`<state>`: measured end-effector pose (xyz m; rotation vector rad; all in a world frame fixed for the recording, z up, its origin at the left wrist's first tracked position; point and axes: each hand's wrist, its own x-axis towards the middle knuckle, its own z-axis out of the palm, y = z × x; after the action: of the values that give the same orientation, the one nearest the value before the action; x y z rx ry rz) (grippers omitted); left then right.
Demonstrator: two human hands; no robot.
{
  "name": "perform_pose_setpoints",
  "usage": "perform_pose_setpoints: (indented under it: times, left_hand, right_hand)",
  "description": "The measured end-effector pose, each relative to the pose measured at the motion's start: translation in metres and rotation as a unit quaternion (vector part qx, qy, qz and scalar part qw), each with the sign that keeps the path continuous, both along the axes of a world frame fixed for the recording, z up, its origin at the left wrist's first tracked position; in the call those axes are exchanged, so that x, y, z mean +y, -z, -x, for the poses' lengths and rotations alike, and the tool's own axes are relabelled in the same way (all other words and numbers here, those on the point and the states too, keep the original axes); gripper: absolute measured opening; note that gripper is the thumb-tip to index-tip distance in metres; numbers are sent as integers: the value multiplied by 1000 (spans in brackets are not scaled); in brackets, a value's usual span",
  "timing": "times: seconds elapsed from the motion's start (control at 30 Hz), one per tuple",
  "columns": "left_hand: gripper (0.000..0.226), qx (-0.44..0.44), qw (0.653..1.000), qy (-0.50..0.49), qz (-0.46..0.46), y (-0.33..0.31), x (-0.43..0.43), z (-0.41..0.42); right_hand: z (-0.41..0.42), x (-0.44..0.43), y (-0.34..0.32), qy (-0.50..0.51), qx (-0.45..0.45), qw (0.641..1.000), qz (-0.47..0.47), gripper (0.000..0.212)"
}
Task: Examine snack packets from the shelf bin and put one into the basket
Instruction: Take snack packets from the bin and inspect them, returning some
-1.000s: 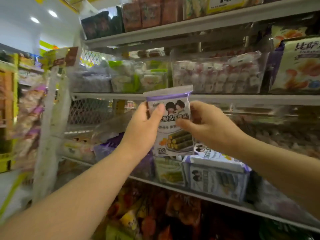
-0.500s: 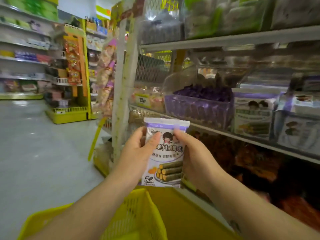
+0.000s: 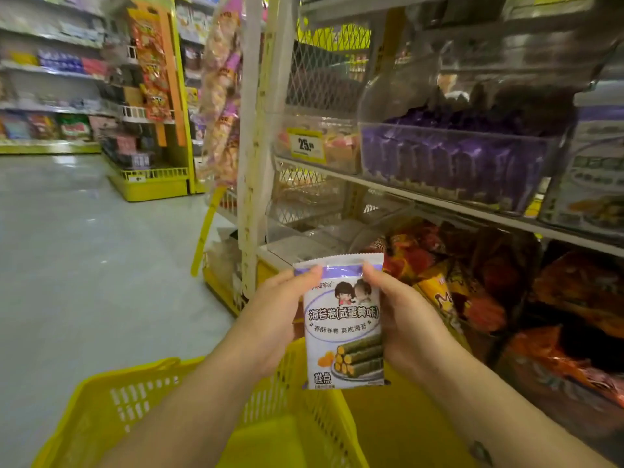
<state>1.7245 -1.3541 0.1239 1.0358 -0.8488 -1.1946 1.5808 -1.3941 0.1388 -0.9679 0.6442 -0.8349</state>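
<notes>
A white and purple snack packet [image 3: 342,324], printed with cartoon figures and seaweed rolls, stands upright in front of me. My left hand [image 3: 273,315] grips its left edge, thumb on the front near the top. My right hand [image 3: 401,315] grips its right edge the same way. The packet hangs just above the far rim of a yellow plastic basket [image 3: 135,396], which sits low in view under my forearms. The clear shelf bin [image 3: 587,170] with matching packets is at the far right, cut off by the frame edge.
A clear bin of purple packets [image 3: 452,163] sits on the shelf to the upper right, with a yellow price tag [image 3: 305,145] left of it. Orange and red snack bags [image 3: 472,292] fill the shelf below. Grey floor [image 3: 84,248] opens to the left, with more yellow shelving beyond.
Both hands brought the packet down and away from the shelf bin to just above the basket. My view turned left and down, so the aisle and the basket came into sight.
</notes>
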Motion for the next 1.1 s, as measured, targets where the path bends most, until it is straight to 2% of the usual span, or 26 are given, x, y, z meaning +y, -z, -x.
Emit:
perform_pose_setpoints:
  times: [0.2, 0.33, 0.47, 0.53, 0.6, 0.67, 0.77, 0.87, 0.97, 1.1]
  left_hand:
    - [20, -65, 998, 12, 17, -4, -6, -4]
    - [26, -64, 997, 12, 32, -5, -7, -3]
    - [32, -48, 998, 32, 18, -5, -6, 0]
    - [32, -27, 999, 17, 9, -5, -5, 2]
    - [29, 30, 999, -14, 2, -6, -5, 2]
    - [25, 93, 995, -40, -4, -9, -4, 0]
    - [24, 133, 990, -47, -18, -12, -3, -3]
    - [32, 105, 993, 28, -39, -10, 2, -4]
    - [39, 66, 988, 127, -67, -4, 7, -4]
    - [38, 55, 981, 171, -76, 0, 9, 0]
  right_hand:
    - [13, -9, 4, 41, 36, 996, 70, 50]
    - [19, -11, 8, 22, 54, 994, 91, 42]
    - [24, -12, 9, 19, 55, 995, 81, 44]
    - [30, -14, 10, 10, 79, 993, 82, 45]
    - [37, -13, 9, -53, 155, 976, 142, 45]
    - [43, -9, 10, -125, 198, 959, 160, 39]
    - [44, -4, 11, -169, 173, 963, 116, 20]
    - [43, -3, 10, -152, 137, 975, 80, 20]
    - [43, -3, 9, -94, 120, 987, 44, 24]
    - [43, -3, 7, -56, 127, 990, 27, 23]
